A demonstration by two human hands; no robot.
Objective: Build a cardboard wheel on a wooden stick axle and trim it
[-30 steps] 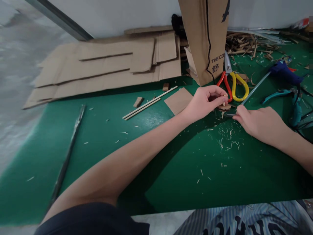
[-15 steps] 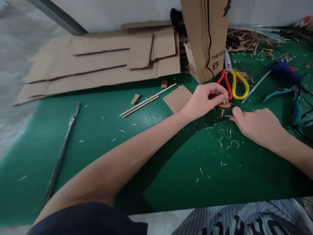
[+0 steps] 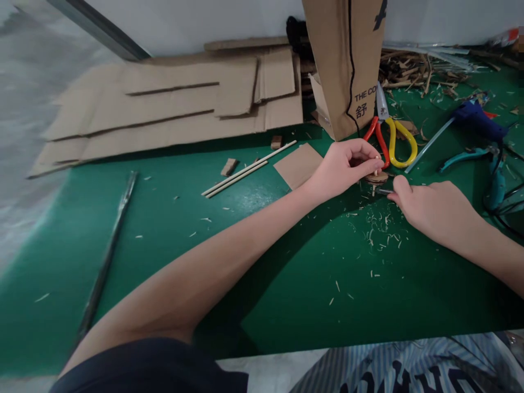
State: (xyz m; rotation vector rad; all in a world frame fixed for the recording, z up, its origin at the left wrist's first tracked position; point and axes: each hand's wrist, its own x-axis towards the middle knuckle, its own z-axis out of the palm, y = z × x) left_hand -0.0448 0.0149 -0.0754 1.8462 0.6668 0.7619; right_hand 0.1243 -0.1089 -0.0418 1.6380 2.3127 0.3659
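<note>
My left hand is closed, its thumb and fingertips pinching a thin wooden stick upright. The stick runs through small round cardboard discs just under the fingertips. My right hand is closed on a slim metal tool, perhaps a knife; its handle is hidden in the fist. The tool's thin dark end points left and lies against or very near the stick's lower end, below the discs. Pale curled wood shavings are scattered on the green table under both hands.
Red-and-yellow-handled scissors lie behind my hands, against a tall cardboard box. A blue glue gun and teal pliers lie right. To the left are a cardboard square, two wooden sticks and cardboard sheets.
My right hand and its tool have shifted very slightly right and up by the stick. My left hand keeps its pinch in nearly the same place.
</note>
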